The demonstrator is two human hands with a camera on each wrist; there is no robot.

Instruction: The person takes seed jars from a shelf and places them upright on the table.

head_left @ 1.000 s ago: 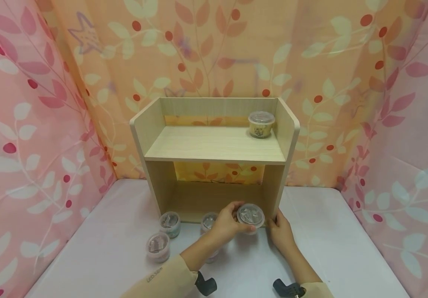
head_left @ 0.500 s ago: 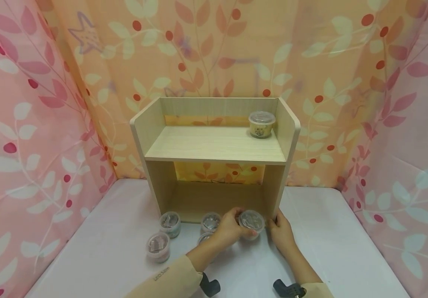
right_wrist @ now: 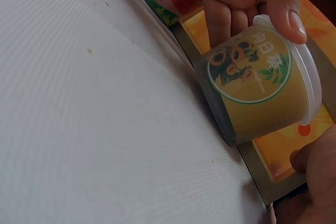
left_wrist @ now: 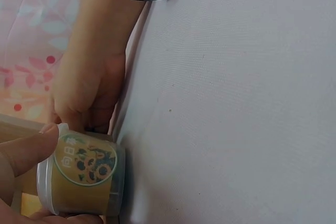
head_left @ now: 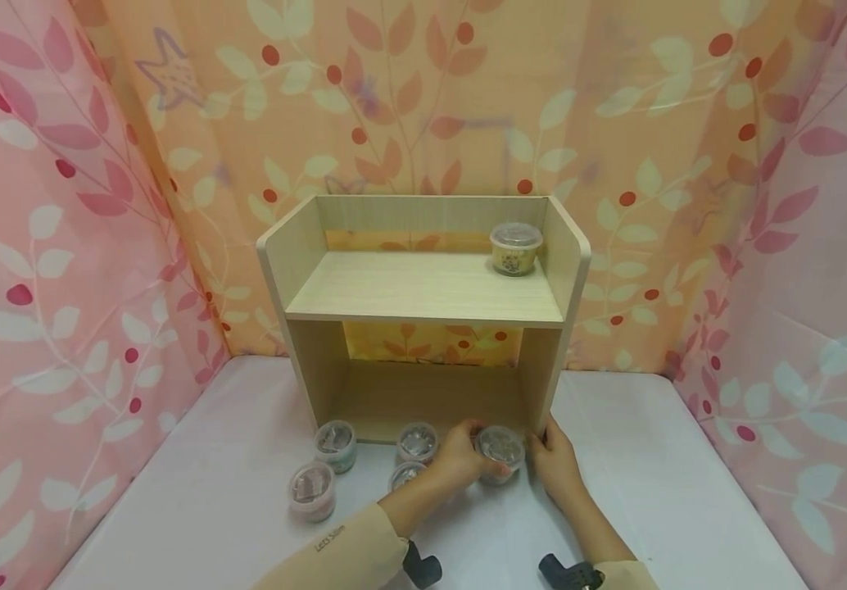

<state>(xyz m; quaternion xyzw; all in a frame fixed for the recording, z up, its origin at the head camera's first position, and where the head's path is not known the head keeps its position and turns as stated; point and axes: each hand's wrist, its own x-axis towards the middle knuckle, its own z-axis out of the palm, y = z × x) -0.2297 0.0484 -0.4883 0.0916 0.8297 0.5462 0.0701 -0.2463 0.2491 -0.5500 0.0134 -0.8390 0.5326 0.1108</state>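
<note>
My left hand [head_left: 460, 459] grips a clear lidded tub [head_left: 500, 447] with thumb and fingers, just in front of the shelf's lower right corner. In the right wrist view the tub [right_wrist: 257, 77] shows a yellow filling and a round sunflower label, and it is tilted in that picture. Its base is at or close to the white cloth; whether it touches, I cannot tell. My right hand [head_left: 556, 459] holds the lower front end of the small wooden shelf's [head_left: 423, 287] right side panel. Its thumb lies on the inner side in the right wrist view.
On the upper board, at the right, stands another yellow tub [head_left: 515, 250]. Several lidded tubs sit on the white cloth [head_left: 652, 492] before the shelf, including a pinkish one [head_left: 312, 492] and a greenish one [head_left: 336, 447]. Patterned curtains [head_left: 423, 98] enclose the back and sides.
My left hand has lowered the tub toward the cloth, slightly nearer to me and to the right. The right hand stays at the shelf panel.
</note>
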